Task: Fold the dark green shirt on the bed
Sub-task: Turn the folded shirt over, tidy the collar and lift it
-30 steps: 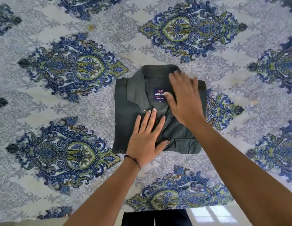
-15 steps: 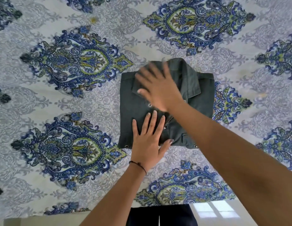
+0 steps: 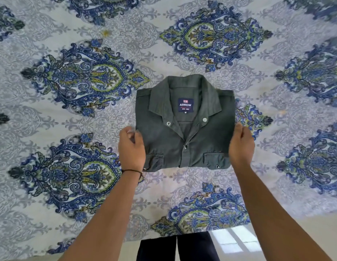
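L hand (image 3: 131, 147) is at the L edge of the dark green shirt (image 3: 184, 132), on the lower half of that side. Its grip is closed on the edge: fingers curled in, thumb tip on top of the fabric. A thin dark wristband (image 3: 131, 171) sits on the wrist, just off the shirt's near L corner.

The shirt lies on the bed (image 3: 69, 119), approx mid-view, folded into a compact rectangle w/ the front up. The collar (image 3: 158, 98) is spread open at the shirt's far end. Inside the neck is a navy label (image 3: 185, 105) reading ARROW. There is one metal snap on each side of the open neck and another lower on the placket. Two flap pockets lie along the shirt's near edge: L pocket (image 3: 154, 162) partly behind the L hand, R pocket (image 3: 213, 160) w/ a snap at its lower corner.

R hand (image 3: 241, 146) is at the shirt's R edge, level w/ the L hand. Back of hand faces up, thumb lies along the edge, and the fingers are tucked under the fabric out of sight. Its grip looks closed on that side.

The sheet around the shirt is pale w/ blue-green medallions. Nearer than the shirt, past the bed's edge, are dark trousers (image 3: 192, 247) and a light floor (image 3: 277, 232).
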